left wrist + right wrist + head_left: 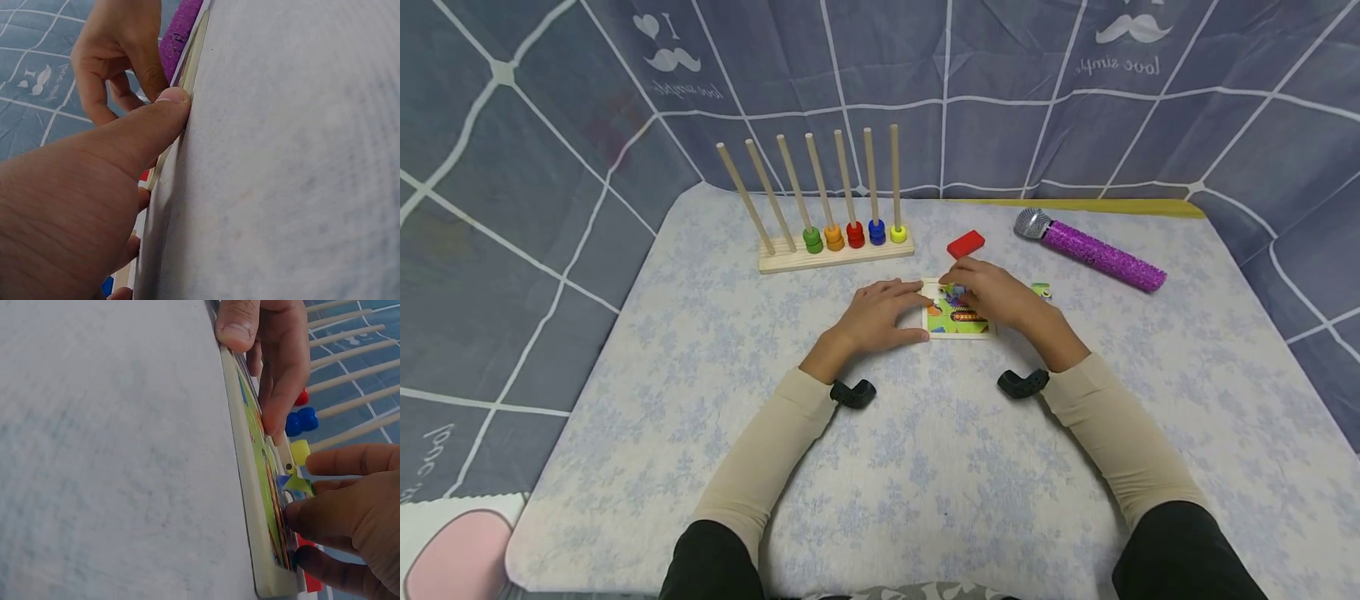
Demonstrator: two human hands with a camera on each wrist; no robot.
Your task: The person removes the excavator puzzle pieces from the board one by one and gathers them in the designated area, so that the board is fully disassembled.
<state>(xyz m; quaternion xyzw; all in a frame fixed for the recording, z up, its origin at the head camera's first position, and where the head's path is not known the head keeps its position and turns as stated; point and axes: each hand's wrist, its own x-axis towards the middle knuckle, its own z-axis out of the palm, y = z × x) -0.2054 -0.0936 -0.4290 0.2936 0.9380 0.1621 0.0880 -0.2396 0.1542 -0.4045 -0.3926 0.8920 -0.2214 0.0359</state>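
A small jigsaw puzzle board [958,336] with a pale wooden frame and a green picture lies on the table. My left hand [880,317] holds its left side, thumb at the near corner of the frame and fingers over the far part, one fingertip on the picture. Over the board's far right part, my right hand [992,293] pinches a puzzle piece [299,483], green with some blue, between thumb and fingers. The piece stands tilted at the picture's surface, partly hidden by the fingers. Another green puzzle piece [1041,290] lies on the table just right of the right hand.
Behind the left hand stands a wooden peg stand [835,261] with colored beads on several of its rods. A red block [966,244] lies beyond the board. Farther right is a purple glitter microphone [1101,254]. A patterned curtain [1000,50] hangs along the table's back edge.
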